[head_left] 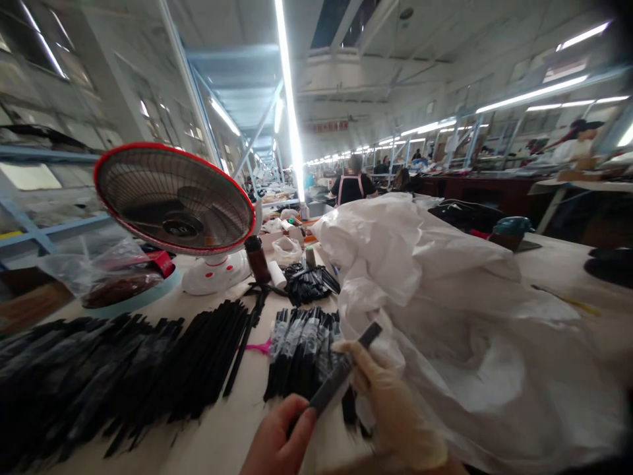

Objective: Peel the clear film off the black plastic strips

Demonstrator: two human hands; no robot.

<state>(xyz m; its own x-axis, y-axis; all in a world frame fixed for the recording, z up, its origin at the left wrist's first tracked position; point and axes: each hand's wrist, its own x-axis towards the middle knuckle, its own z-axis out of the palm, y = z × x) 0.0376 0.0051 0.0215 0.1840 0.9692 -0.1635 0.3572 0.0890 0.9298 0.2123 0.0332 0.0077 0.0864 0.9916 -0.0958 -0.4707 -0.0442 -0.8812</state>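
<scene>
My left hand (279, 439), bare, pinches the near end of a thin black strip (341, 373) at the bottom centre. My right hand (390, 406), in a pale glove, grips the same strip further along, its fingers wrapped round it. The strip slants up to the right, just above a bundle of black strips in clear sleeves (301, 349). A long spread of loose black strips (123, 369) covers the table to the left. A big white plastic bag (445, 310) lies crumpled right beside my gloved hand.
A red-rimmed table fan (173, 198) tilts over the back left, with a brown bottle (257, 258) and a smaller black pile (309, 284) beside it. A clear bag on a teal tray (109, 274) sits far left. A person in an apron (352, 185) works farther down.
</scene>
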